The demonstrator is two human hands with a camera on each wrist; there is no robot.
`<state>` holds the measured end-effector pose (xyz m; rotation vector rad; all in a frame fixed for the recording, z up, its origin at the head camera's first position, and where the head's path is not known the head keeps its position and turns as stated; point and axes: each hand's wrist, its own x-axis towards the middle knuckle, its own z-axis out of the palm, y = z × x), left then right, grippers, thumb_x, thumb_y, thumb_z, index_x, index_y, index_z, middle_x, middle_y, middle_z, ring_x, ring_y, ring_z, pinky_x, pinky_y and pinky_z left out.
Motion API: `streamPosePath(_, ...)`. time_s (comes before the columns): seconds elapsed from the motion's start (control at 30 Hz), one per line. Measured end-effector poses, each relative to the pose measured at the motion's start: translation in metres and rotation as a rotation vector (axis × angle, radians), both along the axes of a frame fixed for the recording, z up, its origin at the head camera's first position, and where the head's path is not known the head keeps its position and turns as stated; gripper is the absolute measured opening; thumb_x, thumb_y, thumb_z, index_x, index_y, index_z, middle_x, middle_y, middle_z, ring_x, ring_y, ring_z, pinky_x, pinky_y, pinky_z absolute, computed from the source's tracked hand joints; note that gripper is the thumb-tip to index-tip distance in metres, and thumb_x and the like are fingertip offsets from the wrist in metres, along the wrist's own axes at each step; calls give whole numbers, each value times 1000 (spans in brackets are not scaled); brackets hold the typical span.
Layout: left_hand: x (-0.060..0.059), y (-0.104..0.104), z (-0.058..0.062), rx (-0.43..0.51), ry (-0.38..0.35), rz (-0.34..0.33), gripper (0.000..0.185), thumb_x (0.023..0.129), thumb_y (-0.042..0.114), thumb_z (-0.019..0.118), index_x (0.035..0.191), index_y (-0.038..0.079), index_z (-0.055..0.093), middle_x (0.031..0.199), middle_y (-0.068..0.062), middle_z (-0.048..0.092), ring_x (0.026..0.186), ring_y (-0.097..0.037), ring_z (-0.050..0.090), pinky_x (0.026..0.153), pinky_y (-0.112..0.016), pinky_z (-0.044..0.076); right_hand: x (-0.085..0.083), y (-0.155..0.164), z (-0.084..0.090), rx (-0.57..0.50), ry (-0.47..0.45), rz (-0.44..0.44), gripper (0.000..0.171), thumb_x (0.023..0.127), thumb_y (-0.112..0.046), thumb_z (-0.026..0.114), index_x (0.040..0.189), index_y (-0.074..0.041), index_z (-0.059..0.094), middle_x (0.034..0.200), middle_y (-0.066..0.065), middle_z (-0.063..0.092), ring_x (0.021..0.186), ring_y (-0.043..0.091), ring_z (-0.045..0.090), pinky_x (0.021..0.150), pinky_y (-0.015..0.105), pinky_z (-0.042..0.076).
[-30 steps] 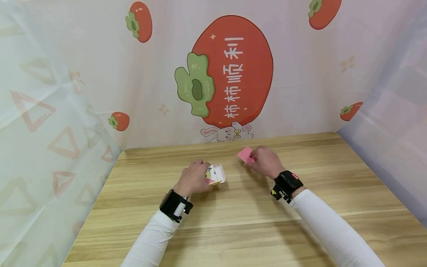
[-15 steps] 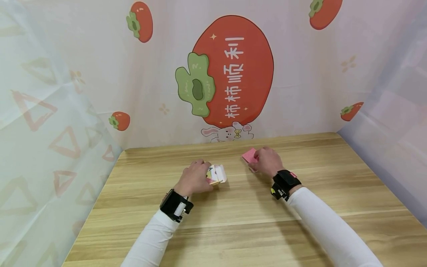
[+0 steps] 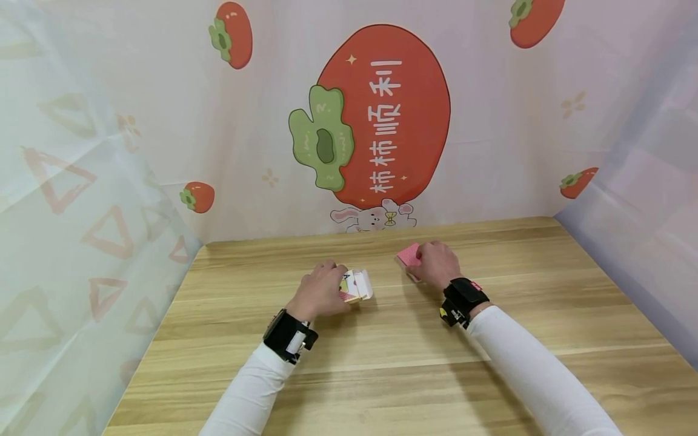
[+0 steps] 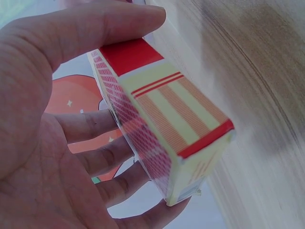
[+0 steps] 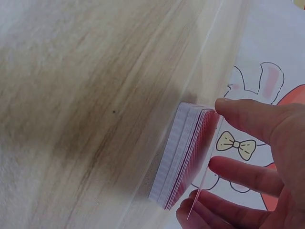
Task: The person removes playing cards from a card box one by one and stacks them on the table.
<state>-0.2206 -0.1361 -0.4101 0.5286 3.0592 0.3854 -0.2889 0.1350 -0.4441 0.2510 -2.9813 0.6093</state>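
Observation:
In the head view my left hand (image 3: 320, 292) holds a playing card box (image 3: 357, 286) just above or on the table, its white flap spread at the right end. The left wrist view has the thumb on one narrow side of the box (image 4: 176, 109) and the fingers on the other side. To the right, my right hand (image 3: 436, 266) is over a deck of cards with pink-red patterned backs. In the right wrist view the deck (image 5: 178, 148) lies on the table. A single playing card (image 5: 204, 174), almost edge-on, is pinched between thumb and fingers above it.
The wooden table (image 3: 349, 375) reaches back to a white cloth (image 3: 480, 151) printed with persimmons and a rabbit. Pale cloth hangs at both sides. Each wrist wears a black strap with a camera.
My right hand has come down over the deck, the pink card shifting right and lower with it, then nearly stopped. The left hand keeps its grip on the box in place.

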Motion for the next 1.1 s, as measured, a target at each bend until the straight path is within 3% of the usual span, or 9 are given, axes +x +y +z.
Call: streamPosePath(1.1,2,-1,2,5,-27,13,71,66,27,90,129,5,65,111,-10,59,97,-25,53,78,-47,48,-3,-3,-4,53,-49,-7,34,83,-30,82,97,0,73,87,12,66,78,28,58,71,42,50)
